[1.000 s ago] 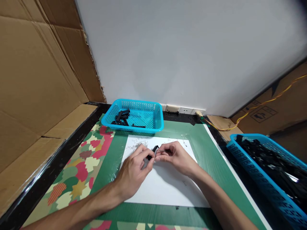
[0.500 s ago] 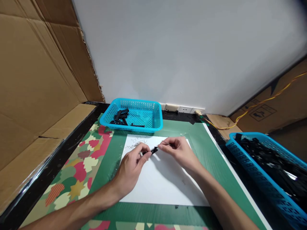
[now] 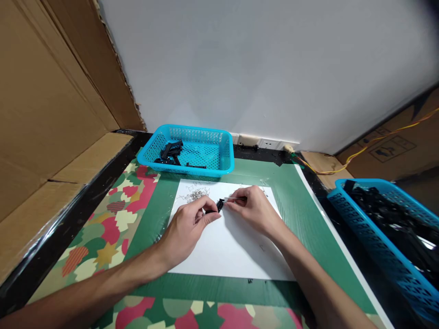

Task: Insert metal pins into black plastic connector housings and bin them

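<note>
My left hand (image 3: pixel 187 226) pinches a small black plastic part (image 3: pixel 215 207) just above a white sheet of paper (image 3: pixel 233 249). My right hand (image 3: pixel 252 209) is closed in a pinch on a thin metal pin (image 3: pixel 229 199) whose tip meets the black part. A loose heap of small metal pins (image 3: pixel 195 193) lies on the sheet's far left corner, just beyond my left hand.
A small blue basket (image 3: pixel 219 155) with a few black parts (image 3: pixel 169 152) stands behind the sheet. A larger blue basket (image 3: pixel 380 249) full of black parts is at the right. Cardboard walls (image 3: pixel 44 105) rise on the left. A yellow cable (image 3: pixel 373 146) runs along the back right.
The camera has tipped slightly, so the scene sits higher in the frame. My hands came apart half a second ago and are back together, the pin touching the black part.
</note>
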### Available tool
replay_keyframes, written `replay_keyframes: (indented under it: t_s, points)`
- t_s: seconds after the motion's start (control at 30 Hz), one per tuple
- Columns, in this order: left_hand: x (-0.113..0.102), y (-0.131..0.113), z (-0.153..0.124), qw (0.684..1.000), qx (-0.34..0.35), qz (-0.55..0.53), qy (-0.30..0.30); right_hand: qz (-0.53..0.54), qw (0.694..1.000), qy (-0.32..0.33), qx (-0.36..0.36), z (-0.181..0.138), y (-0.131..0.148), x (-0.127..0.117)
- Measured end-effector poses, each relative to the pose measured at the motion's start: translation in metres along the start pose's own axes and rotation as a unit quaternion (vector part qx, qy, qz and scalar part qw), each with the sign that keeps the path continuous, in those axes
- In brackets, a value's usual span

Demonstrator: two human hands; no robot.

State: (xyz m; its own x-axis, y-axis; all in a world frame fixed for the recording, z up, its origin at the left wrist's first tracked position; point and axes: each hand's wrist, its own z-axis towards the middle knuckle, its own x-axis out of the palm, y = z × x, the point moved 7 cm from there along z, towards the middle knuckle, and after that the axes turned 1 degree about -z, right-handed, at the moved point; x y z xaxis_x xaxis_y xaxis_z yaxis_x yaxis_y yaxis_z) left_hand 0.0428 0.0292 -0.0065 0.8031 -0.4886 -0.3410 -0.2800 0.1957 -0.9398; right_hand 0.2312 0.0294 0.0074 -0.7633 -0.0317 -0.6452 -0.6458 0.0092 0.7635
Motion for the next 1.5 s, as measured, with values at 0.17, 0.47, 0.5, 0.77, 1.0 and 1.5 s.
replay_keyframes:
  t_s: [0.17,0.47,0.5,0.77,1.0,1.5]
  points:
    - [0.000,-0.002,-0.001,1.000,0.012,-0.014,0.009,-0.019,1.000,-0.013,-0.015,0.001,0.003,0.001]
    - [-0.001,-0.004,-0.001,1.000,0.031,0.003,0.006,-0.044,0.999,0.004,-0.009,0.002,0.001,0.002]
    - [-0.001,-0.004,-0.001,0.999,0.031,0.004,0.007,-0.046,0.999,0.008,-0.006,0.002,0.001,0.002]
    - [0.002,-0.010,-0.001,0.998,0.062,0.014,0.027,-0.108,0.994,0.015,0.004,-0.003,0.010,0.001]
    - [0.003,-0.011,0.000,0.998,0.053,0.014,0.035,-0.113,0.993,0.002,0.017,-0.003,0.007,0.000]
    - [0.000,0.002,0.001,0.998,-0.011,-0.058,0.018,-0.051,0.996,0.069,0.000,-0.003,0.000,-0.001]
